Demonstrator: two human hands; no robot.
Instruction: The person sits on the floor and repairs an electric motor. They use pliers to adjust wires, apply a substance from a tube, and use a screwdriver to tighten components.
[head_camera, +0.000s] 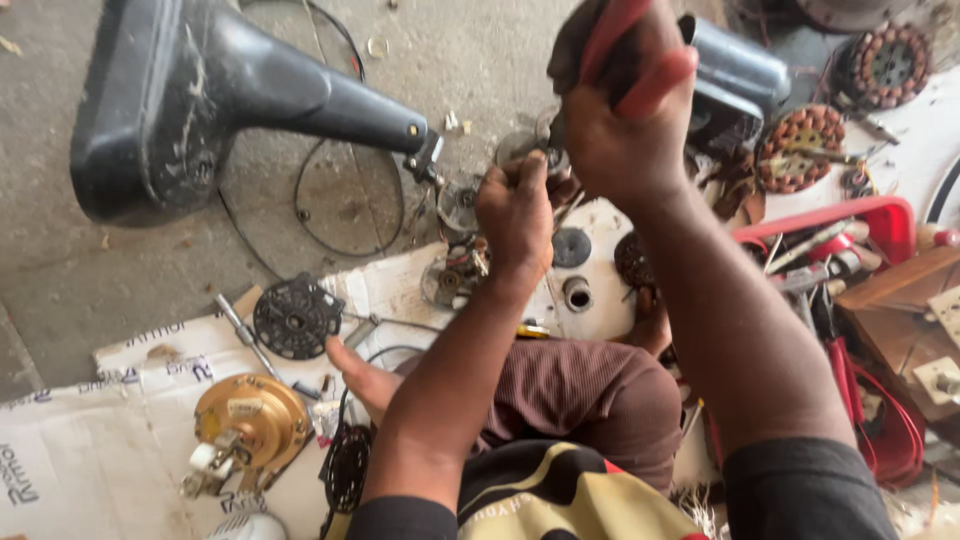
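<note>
Near the person's knee lie a gold-coloured motor housing (250, 420) and a black round vented cover (296, 317) on white cardboard (80, 450). Farther in, the left hand (515, 212) pinches a small metal part (548, 150), partly hidden, its grip closed on it. Just right and beyond, the right hand (615, 130) clenches red-handled pliers (640, 60) whose nose meets that part. A black fan stand (200, 90) lies far left on the floor.

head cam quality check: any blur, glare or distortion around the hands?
Head view: right hand with the red-handled pliers sits close to the lens, soft and oversized; left hand is sharper, though the small part it pinches is hard to resolve; daylight is even and diffuse, shadows soft; no strong glare; the gold motor housing on the cardboard is crisp.
</note>
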